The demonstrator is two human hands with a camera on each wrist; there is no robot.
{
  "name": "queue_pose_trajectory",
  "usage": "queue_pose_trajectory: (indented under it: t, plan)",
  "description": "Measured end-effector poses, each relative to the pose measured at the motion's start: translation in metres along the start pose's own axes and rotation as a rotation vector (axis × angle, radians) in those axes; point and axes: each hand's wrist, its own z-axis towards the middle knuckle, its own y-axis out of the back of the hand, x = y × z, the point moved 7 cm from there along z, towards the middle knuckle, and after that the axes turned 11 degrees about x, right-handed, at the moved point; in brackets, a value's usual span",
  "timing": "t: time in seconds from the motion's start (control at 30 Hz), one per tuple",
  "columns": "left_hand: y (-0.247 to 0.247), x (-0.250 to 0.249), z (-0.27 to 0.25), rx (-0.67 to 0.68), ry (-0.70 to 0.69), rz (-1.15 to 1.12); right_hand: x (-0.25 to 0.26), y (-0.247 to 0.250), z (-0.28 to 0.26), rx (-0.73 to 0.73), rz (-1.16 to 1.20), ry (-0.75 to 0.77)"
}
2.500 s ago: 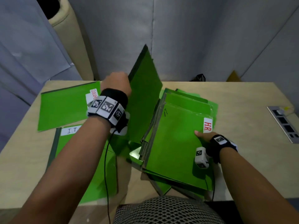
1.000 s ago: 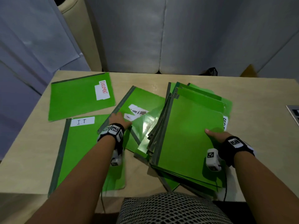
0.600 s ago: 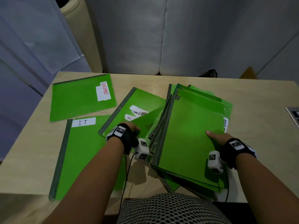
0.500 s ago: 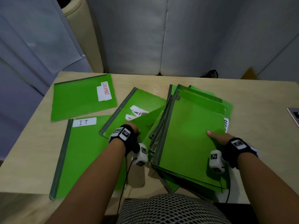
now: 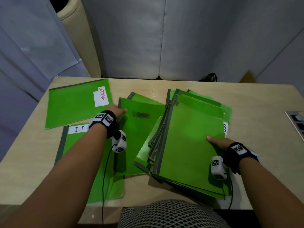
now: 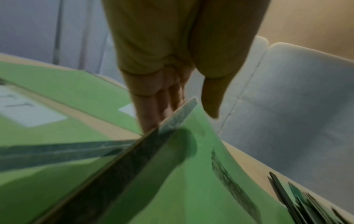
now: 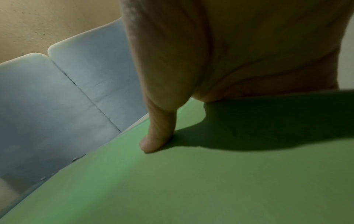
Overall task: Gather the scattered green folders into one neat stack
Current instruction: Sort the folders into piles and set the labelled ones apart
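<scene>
A loose stack of green folders (image 5: 189, 145) lies fanned out at the right of the table. My right hand (image 5: 217, 142) holds its right edge, thumb (image 7: 155, 136) pressed on the top folder (image 7: 191, 181), fingers hidden. My left hand (image 5: 117, 111) grips the far left corner of a single green folder (image 5: 139, 137) with a dark patch. In the left wrist view that folder (image 6: 191, 174) is raised, with my left hand's (image 6: 182, 109) fingers under its spine and the thumb above. A folder labelled DOCUMENT (image 5: 77, 104) and one labelled I.T (image 5: 79, 153) lie flat at the left. Another folder (image 5: 143, 97) peeks out behind the held one.
The wooden table (image 5: 255, 104) has a socket panel (image 5: 296, 122) at its right edge. Grey padded panels (image 5: 164, 38) and a beige post (image 5: 79, 30) stand behind the table. A small black object (image 5: 212, 77) sits beyond the far edge.
My left hand has moved from the near edge of the middle folders to a far corner and now holds a plain-faced folder over the white-labelled one. The right hand has stayed on the stack.
</scene>
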Motion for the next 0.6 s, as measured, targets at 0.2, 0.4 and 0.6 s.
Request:
queue_pose_trajectory:
  t: [0.2, 0.4, 0.6]
  plan:
    - [-0.029, 0.041, 0.007, 0.195, 0.17, 0.356, -0.003, 0.002, 0.011, -0.038, 0.051, 0.011]
    - [-0.014, 0.02, 0.013, 0.057, 0.008, 0.375, -0.004, -0.001, 0.011, -0.047, 0.008, 0.009]
    - [-0.01, 0.027, 0.019, 0.084, -0.007, 0.373, -0.001, -0.001, 0.011, -0.06, -0.015, 0.006]
